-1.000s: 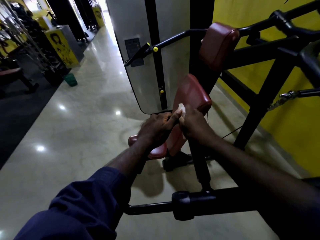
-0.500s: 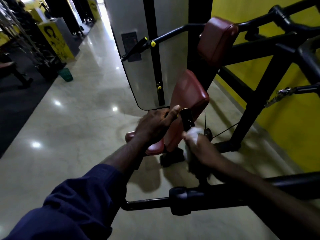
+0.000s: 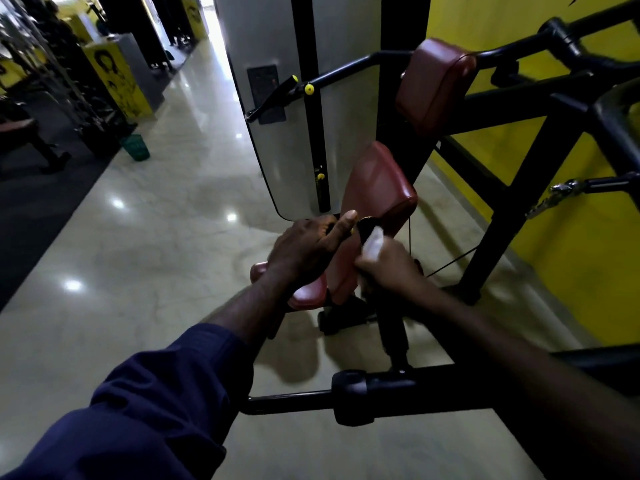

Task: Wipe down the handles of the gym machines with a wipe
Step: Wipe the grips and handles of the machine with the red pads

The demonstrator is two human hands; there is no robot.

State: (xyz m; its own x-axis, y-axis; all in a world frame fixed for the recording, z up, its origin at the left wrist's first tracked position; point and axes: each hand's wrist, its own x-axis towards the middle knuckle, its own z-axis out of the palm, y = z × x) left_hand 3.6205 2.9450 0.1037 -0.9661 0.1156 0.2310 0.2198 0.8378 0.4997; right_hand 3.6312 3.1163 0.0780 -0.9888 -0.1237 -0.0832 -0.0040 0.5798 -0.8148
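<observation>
My right hand (image 3: 388,265) is wrapped around an upright black machine handle (image 3: 365,230) with a white wipe (image 3: 373,243) pressed between palm and handle; the wipe's end sticks out above my fist. Only the handle's top end shows above the wipe. My left hand (image 3: 304,252) grips the machine just left of that handle, thumb stretched toward its tip; what it holds is hidden under the fingers. A second black handle (image 3: 273,100) with yellow end caps juts out higher up on the far arm.
Maroon seat pads (image 3: 377,199) and an upper pad (image 3: 434,81) sit behind my hands. A black horizontal bar (image 3: 353,398) crosses near me. The grey weight-stack shroud (image 3: 277,143), black frame and yellow wall (image 3: 571,258) stand right; a green bin (image 3: 136,147) stands on the polished floor left.
My right hand slid down the handle with the wipe, then came back up toward its top. My left hand stayed in place on the machine.
</observation>
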